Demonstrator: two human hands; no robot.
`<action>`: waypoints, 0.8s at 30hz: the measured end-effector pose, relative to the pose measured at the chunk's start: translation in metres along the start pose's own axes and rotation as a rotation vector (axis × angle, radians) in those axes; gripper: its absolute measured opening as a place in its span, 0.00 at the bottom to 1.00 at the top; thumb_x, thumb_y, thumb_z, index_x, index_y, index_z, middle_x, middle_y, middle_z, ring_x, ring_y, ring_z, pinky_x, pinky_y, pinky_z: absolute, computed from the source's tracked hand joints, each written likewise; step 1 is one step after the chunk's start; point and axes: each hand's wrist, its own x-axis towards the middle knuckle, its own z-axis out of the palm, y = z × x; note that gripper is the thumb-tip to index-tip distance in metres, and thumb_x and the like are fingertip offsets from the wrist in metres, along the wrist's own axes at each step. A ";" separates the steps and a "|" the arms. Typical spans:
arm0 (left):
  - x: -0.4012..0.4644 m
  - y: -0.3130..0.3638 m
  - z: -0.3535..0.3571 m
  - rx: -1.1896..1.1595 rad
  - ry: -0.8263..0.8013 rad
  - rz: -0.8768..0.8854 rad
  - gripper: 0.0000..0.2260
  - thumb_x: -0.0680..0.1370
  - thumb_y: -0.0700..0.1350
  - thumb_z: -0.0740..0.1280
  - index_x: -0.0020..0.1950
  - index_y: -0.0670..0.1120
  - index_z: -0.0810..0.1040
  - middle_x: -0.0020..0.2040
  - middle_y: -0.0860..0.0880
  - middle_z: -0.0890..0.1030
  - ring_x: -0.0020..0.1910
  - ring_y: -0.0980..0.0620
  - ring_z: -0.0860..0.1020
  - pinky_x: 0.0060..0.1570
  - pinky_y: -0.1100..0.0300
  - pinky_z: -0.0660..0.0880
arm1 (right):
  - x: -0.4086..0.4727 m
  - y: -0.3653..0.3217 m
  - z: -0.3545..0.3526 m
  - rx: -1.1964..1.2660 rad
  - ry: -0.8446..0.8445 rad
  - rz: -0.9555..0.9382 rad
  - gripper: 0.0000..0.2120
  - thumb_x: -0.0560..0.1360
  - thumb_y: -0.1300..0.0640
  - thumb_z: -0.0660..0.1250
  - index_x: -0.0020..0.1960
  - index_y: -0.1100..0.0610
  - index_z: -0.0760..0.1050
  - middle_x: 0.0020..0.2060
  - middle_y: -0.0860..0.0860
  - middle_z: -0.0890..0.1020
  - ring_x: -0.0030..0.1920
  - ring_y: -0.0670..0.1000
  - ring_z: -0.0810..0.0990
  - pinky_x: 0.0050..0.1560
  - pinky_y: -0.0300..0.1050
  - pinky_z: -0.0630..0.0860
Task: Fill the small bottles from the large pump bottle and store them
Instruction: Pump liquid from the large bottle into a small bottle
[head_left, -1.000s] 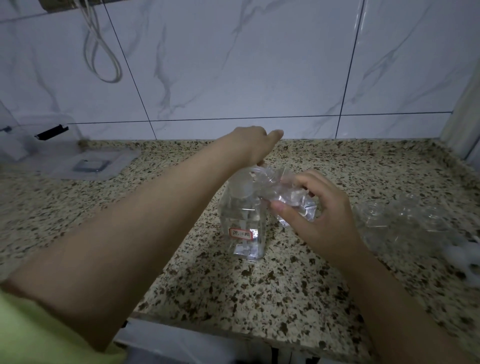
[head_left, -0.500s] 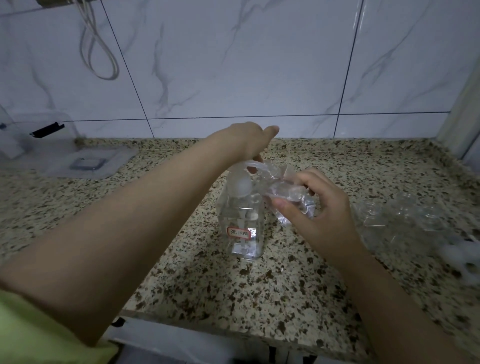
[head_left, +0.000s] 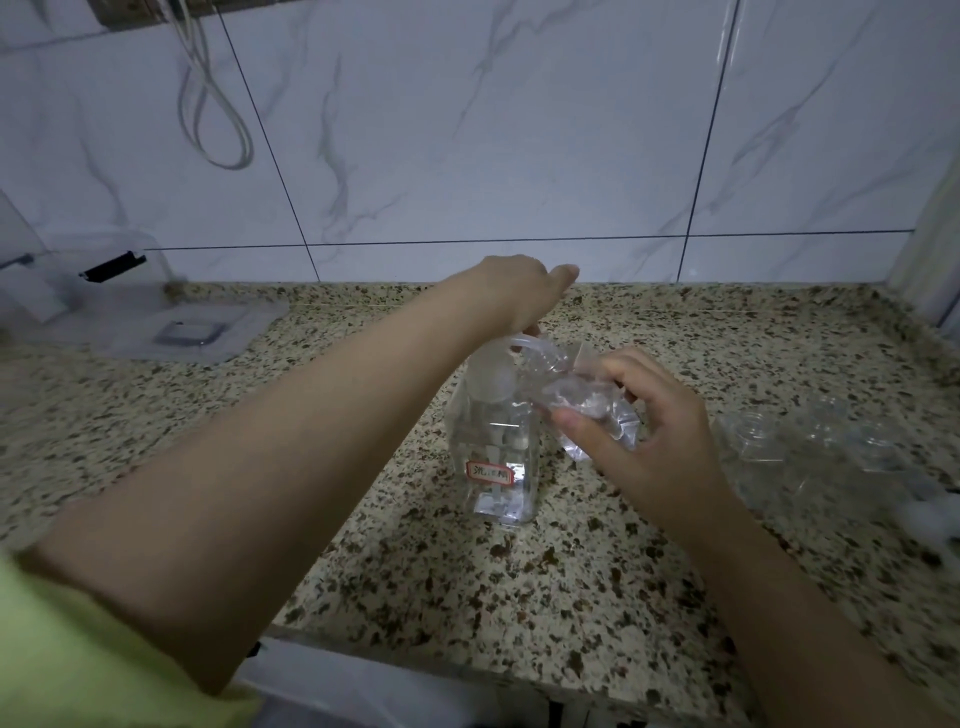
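While our left hand presses fingers-together on the pump of the large square clear plastic bottle on the speckled granite counter, our right hand pinches a small clear bottle at the spout, where misalignment could spill liquid.

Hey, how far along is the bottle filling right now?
Nothing looks stored yet. In hand: the left hand is on the pump bottle, and the right hand holds a small clear bottle at its spout. Left: clear containers wait on the counter.
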 end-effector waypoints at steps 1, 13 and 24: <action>0.000 0.000 0.000 -0.003 -0.012 -0.009 0.28 0.84 0.62 0.47 0.68 0.45 0.75 0.57 0.46 0.84 0.59 0.45 0.78 0.57 0.51 0.69 | 0.000 0.000 0.000 0.000 -0.004 -0.003 0.18 0.75 0.47 0.72 0.58 0.59 0.81 0.49 0.46 0.82 0.52 0.47 0.81 0.54 0.50 0.79; 0.000 -0.002 0.001 -0.003 -0.005 -0.020 0.29 0.83 0.63 0.46 0.66 0.46 0.76 0.55 0.46 0.83 0.57 0.44 0.78 0.58 0.51 0.71 | 0.001 0.001 0.001 -0.002 0.014 -0.023 0.18 0.75 0.47 0.72 0.56 0.61 0.81 0.48 0.48 0.82 0.50 0.49 0.81 0.52 0.50 0.78; 0.000 -0.001 0.003 -0.033 -0.041 -0.017 0.28 0.84 0.62 0.47 0.66 0.46 0.77 0.58 0.46 0.83 0.59 0.45 0.77 0.57 0.51 0.69 | 0.000 0.001 0.001 0.007 0.001 -0.015 0.17 0.75 0.48 0.72 0.59 0.58 0.80 0.50 0.46 0.82 0.53 0.44 0.80 0.56 0.39 0.77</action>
